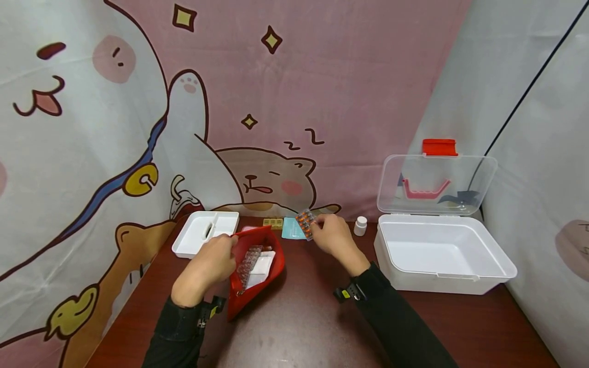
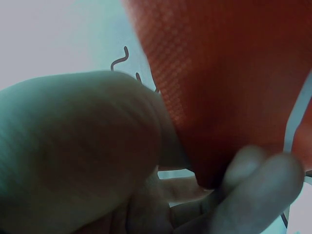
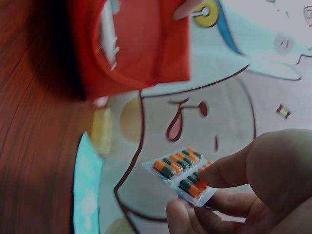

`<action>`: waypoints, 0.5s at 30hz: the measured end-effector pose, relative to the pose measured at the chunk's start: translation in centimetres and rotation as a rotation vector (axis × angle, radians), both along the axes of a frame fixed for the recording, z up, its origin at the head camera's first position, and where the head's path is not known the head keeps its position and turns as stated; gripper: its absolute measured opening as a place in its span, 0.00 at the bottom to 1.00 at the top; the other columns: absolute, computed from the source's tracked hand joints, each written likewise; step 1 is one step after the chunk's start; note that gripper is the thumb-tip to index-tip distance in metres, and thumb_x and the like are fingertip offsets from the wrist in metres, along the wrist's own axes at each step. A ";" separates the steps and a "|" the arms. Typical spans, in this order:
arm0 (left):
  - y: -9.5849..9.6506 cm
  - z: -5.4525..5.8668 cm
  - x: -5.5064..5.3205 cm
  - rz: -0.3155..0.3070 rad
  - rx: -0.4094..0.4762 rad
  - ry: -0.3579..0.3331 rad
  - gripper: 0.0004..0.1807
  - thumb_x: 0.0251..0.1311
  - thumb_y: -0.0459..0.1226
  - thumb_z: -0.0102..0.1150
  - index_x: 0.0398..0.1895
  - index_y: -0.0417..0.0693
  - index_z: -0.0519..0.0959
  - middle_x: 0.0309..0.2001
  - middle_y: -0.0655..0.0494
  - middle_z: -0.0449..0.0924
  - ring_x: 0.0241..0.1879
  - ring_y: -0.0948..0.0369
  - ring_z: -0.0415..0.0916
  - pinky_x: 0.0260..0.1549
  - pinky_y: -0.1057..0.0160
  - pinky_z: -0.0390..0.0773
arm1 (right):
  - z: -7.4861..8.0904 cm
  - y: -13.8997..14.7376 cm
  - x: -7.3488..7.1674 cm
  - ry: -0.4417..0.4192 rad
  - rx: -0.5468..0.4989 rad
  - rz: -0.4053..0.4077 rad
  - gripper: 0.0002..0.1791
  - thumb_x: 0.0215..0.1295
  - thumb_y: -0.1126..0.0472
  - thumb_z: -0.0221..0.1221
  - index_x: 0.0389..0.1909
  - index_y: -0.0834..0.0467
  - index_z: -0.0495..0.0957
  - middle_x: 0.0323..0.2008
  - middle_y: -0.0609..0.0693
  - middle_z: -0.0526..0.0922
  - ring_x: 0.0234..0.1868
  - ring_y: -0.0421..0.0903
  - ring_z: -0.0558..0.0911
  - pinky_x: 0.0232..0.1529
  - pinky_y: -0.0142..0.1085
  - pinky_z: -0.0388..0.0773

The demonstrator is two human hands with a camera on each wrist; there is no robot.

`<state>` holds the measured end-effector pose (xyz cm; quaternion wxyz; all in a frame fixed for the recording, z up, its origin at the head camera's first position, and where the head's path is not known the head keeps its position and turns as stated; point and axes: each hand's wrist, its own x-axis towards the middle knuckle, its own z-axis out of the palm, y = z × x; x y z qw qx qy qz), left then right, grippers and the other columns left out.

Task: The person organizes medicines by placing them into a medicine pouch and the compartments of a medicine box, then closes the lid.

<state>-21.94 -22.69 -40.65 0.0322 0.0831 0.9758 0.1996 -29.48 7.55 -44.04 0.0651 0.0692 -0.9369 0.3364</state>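
A red zip pouch (image 1: 238, 302) stands gaping over the table, and my left hand (image 1: 207, 266) grips its upper left edge. In the left wrist view the pouch's red fabric (image 2: 219, 73) lies between thumb and fingers. Inside it show a clear blister sheet (image 1: 249, 265) and a white packet (image 1: 263, 265); whatever lies deeper is hidden. To the right of the pouch, my right hand (image 1: 335, 236) pinches a blister pack of orange and green capsules (image 3: 176, 168) by one end, held up with thumb on top and fingers beneath.
Along the back stand a white divided tray (image 1: 186, 241), a yellow blister pack (image 1: 273, 223), a light blue packet (image 1: 291, 231) and a small white bottle (image 1: 360, 227). At the right is a white box (image 1: 428, 282), its clear lid (image 1: 391, 186) raised against the backdrop.
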 end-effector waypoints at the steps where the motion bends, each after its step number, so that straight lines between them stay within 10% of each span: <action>1: 0.0 0.0 0.0 0.002 0.000 -0.002 0.24 0.64 0.25 0.57 0.64 0.33 0.83 0.53 0.39 0.87 0.41 0.53 0.78 0.41 0.54 0.79 | 0.3 -0.3 0.2 -0.002 -0.021 0.016 0.11 0.75 0.57 0.61 0.47 0.53 0.91 0.36 0.50 0.90 0.37 0.49 0.83 0.42 0.43 0.78; 9: 0.0 -0.1 -0.1 -0.003 -0.009 0.005 0.24 0.64 0.25 0.57 0.63 0.33 0.83 0.53 0.39 0.88 0.43 0.53 0.79 0.45 0.51 0.80 | 2.4 -2.3 2.1 -0.045 -0.190 0.129 0.20 0.69 0.62 0.63 0.61 0.60 0.82 0.41 0.52 0.88 0.30 0.42 0.85 0.35 0.35 0.80; 15: 0.1 0.0 0.1 -0.001 -0.010 0.006 0.20 0.64 0.25 0.58 0.58 0.35 0.84 0.46 0.43 0.86 0.39 0.53 0.77 0.41 0.53 0.78 | 2.8 -3.9 3.2 -0.219 -0.331 0.250 0.25 0.72 0.61 0.65 0.67 0.63 0.79 0.48 0.57 0.86 0.32 0.56 0.94 0.33 0.39 0.88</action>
